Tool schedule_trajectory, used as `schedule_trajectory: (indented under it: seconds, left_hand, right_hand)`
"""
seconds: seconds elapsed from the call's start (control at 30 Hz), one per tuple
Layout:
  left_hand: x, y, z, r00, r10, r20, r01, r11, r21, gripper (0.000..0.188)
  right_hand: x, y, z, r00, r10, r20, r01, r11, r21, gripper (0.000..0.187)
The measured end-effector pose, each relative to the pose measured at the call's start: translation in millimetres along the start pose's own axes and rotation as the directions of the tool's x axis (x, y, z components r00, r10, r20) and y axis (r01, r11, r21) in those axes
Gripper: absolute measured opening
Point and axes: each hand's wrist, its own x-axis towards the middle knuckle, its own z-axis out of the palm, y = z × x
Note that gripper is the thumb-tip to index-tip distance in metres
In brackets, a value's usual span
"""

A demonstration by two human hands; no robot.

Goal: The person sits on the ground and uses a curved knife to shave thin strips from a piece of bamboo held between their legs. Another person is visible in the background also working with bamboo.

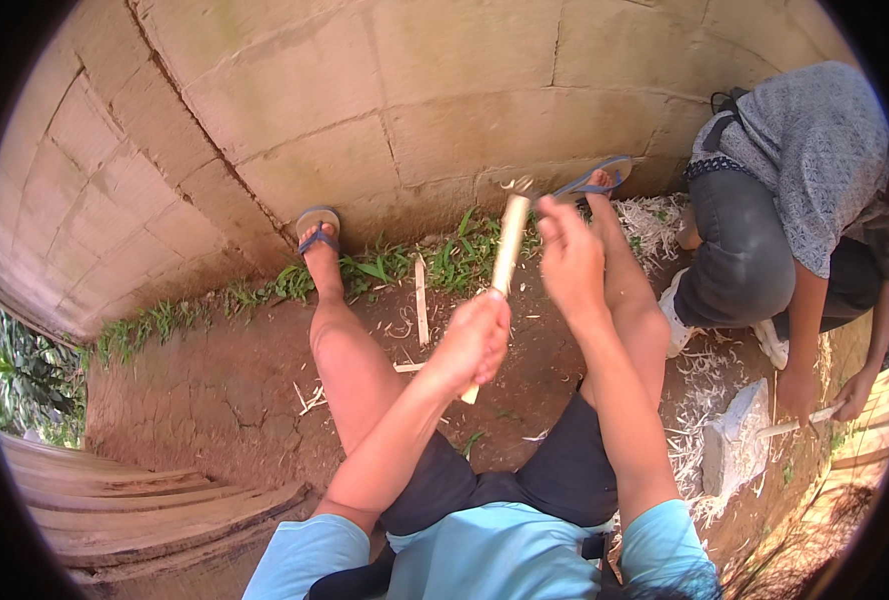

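My left hand (473, 340) is closed around the lower part of a pale wooden stick (510, 245), which stands tilted up and away from me. Its lower end sticks out below my fist. Near the stick's upper end is my right hand (572, 255), closed and smeared by motion. From its fingers a short dark blade (528, 188), seemingly a knife's, reaches across to the stick's tip; the handle is hidden in the hand. A small pale curl of wood shows at the tip.
On the right a crouching person (765, 200) holds a pale stick (800, 422) beside a stone block (737, 440). Shavings (695, 420) litter the ground there. A wooden strip (422, 300) lies between my legs. Ahead is a block wall (465, 130); planks (145, 510) lie at lower left.
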Motion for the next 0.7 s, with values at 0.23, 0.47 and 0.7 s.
schedule_trajectory:
  seconds: [0.23, 0.47, 0.7]
  left_hand:
    - [13.6, 11.2, -10.9, 0.995, 0.088, -0.048, -0.093, 0.99, -0.106, 0.035]
    - [13.9, 17.0, -25.2, 0.983, 0.1, -0.156, -0.133, 0.966, -0.222, 0.03]
    - [10.4, 10.0, -21.4, 0.991, 0.089, -0.096, -0.115, 0.943, -0.312, 0.029]
  right_hand:
    - [10.3, 19.3, -20.2, 0.992, 0.077, 0.096, -0.087, 0.991, 0.104, 0.024]
    - [-38.7, -29.7, -3.2, 0.931, -0.03, 0.364, -0.013, 0.993, 0.114, 0.025]
    - [-38.6, -33.9, -1.3, 0.949, -0.066, 0.309, 0.06, 0.998, 0.03, 0.024]
